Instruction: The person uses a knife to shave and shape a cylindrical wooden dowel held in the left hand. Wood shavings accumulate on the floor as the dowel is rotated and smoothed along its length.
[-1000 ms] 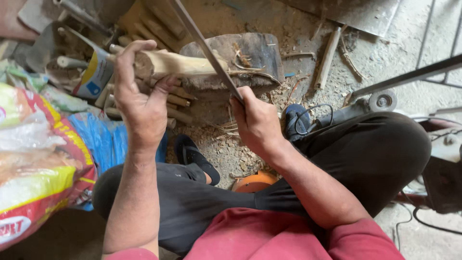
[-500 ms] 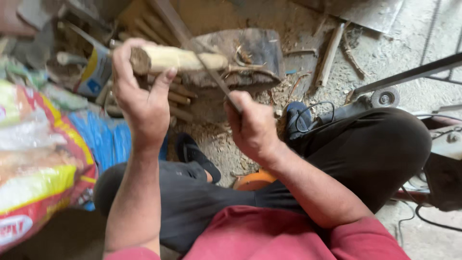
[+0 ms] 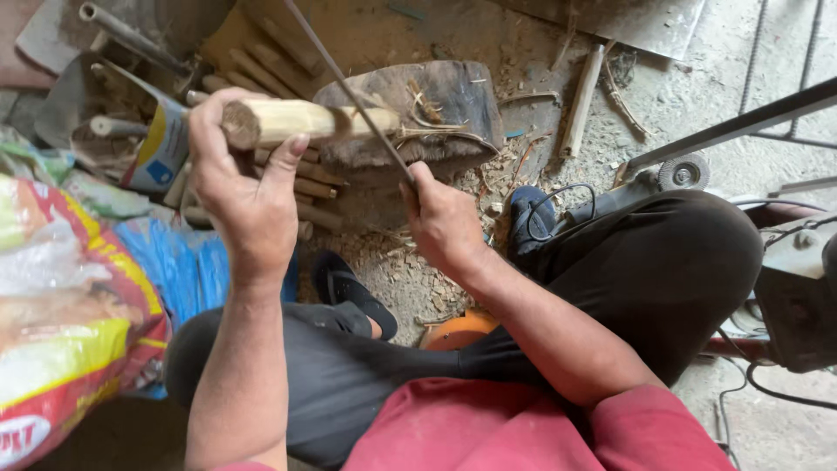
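Over the dark chopping block [image 3: 453,96] we hold one pale wooden stick [image 3: 305,119], its long axis running left to right, our left hand [image 3: 248,187] clamped round its near end while the far end rests on the block. Our right hand [image 3: 445,218] grips one long thin blade [image 3: 349,87], slanting up and away, its edge meeting the stick just beyond our left fingers. Several similar sticks [image 3: 305,187] lie heaped below; we cannot count them exactly.
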